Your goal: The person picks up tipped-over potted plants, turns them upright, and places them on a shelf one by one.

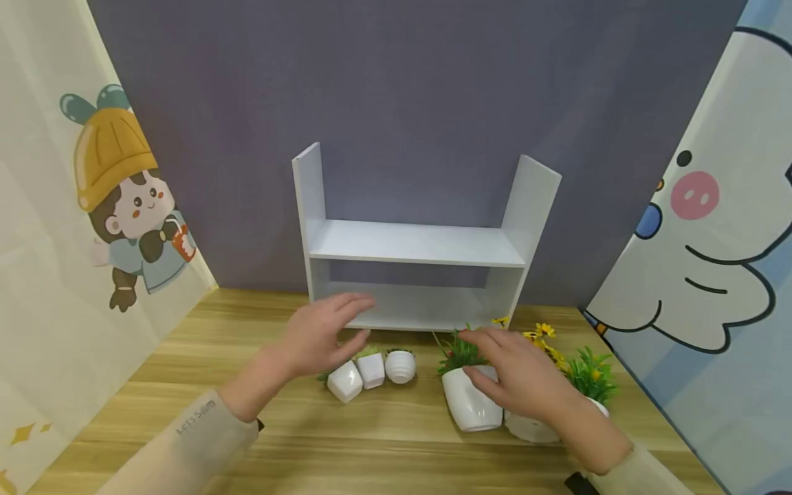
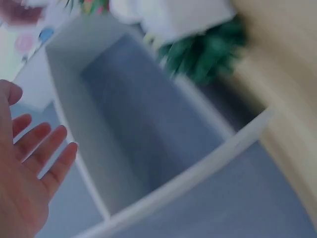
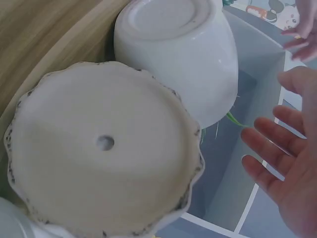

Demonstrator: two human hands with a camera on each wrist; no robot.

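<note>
Here, small white pots (image 1: 372, 371) lie near the left hand (image 1: 324, 333), larger potted plants (image 1: 470, 405) near the right hand (image 1: 518, 371); both hands are empty, fingers loosely extended.

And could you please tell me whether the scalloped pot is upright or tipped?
The scalloped pot is tipped: its base, with a hole, faces us in the right wrist view.

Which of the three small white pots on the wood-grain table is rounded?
The ridged, round white pot, rightmost in the head view; the faceted white middle pot and the faceted white left pot both have flat sides and angular edges.
</note>
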